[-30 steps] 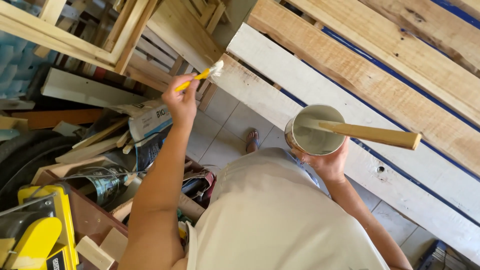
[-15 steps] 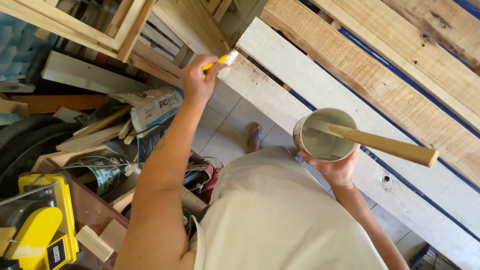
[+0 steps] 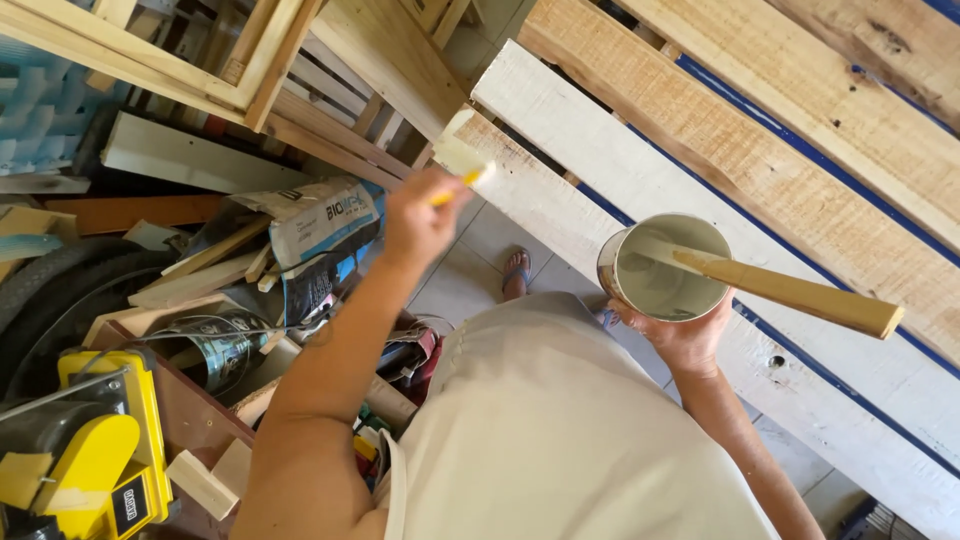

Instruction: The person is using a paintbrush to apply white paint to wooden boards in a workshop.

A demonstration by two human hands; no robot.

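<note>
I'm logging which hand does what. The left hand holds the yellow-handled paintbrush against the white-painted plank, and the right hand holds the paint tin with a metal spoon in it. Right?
Not quite. In the head view, the round paint tin in the right hand holds a wooden stirring stick, not a metal spoon. The rest stands.

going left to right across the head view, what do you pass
yellow power tool → grey printed paper sack → left hand with yellow-handled paintbrush → sandalled foot → round tin of pale paint in right hand → wooden stirring stick

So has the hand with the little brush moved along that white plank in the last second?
Yes. The left hand with the yellow-handled brush has moved up along the white plank, away from the foot on the floor tiles and toward the plank's end.
</note>
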